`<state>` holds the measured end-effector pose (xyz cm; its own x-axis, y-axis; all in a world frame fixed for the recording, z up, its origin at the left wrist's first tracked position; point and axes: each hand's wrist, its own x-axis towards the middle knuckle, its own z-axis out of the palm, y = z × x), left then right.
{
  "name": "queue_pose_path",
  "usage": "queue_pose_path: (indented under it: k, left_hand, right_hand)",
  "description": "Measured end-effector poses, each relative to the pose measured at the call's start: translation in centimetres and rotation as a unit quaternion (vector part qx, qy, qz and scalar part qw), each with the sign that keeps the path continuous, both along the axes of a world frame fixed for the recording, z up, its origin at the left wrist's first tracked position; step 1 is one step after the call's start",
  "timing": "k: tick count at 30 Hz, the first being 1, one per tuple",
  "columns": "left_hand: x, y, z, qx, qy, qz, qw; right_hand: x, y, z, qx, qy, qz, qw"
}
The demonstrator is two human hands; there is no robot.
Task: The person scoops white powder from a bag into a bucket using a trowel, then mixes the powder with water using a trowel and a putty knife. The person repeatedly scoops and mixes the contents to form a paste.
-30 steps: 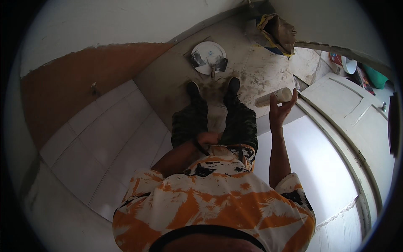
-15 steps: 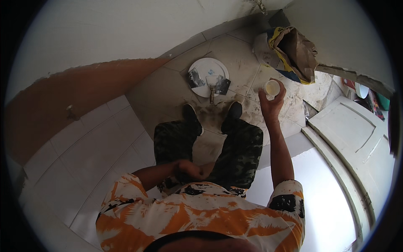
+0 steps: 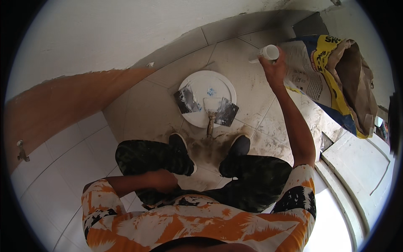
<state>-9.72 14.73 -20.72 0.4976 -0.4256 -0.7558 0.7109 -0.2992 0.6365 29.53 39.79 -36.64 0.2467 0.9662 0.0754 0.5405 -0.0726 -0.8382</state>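
Note:
A small white cup (image 3: 269,52) is held in my right hand (image 3: 275,71), its fingers wrapped round the side and its mouth tilted. The inside looks pale; whether anything is in it I cannot make out. My left hand (image 3: 164,181) lies low over my left thigh, its fingers mostly hidden. On the floor ahead of my feet is a round white lid (image 3: 201,78) with white and blue smears. A putty knife (image 3: 211,115) with a worn handle lies across its near edge, between two dark flat scraper plates (image 3: 187,99), both smeared with white.
An open paper sack (image 3: 331,80), blue, yellow and brown, leans at the right beyond my right forearm. Whitish walls (image 3: 126,33) and a brown painted band (image 3: 63,101) curve round the left and back. A pale panel (image 3: 361,164) lies at the right. The tiled floor (image 3: 243,80) is dusty and stained.
My right hand has moved forward with the cup, away from my body. My view has shifted, my knees have spread wider, and the sack now looks larger and farther right.

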Motion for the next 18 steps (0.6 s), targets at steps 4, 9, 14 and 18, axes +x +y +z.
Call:
queue_pose_path:
  k: [4,9,14,18]
  left_hand:
    - [1.0,3.1,-6.5,0.113,-0.023,0.106,0.988]
    - [2.8,5.0,-7.6,0.301,-0.098,0.219,0.923]
    - [2.3,5.2,-7.8,0.329,-0.121,0.244,0.904]
    - [2.3,5.6,-7.2,0.302,-0.086,0.248,0.916]
  right_hand:
    - [-0.9,4.4,-3.9,0.019,0.034,0.028,0.999]
    - [-1.3,7.1,-5.3,0.034,0.001,0.036,0.999]
    - [-2.3,8.7,-6.7,0.048,-0.007,0.047,0.998]
    - [-2.7,8.7,-6.1,0.089,-0.025,0.041,0.995]
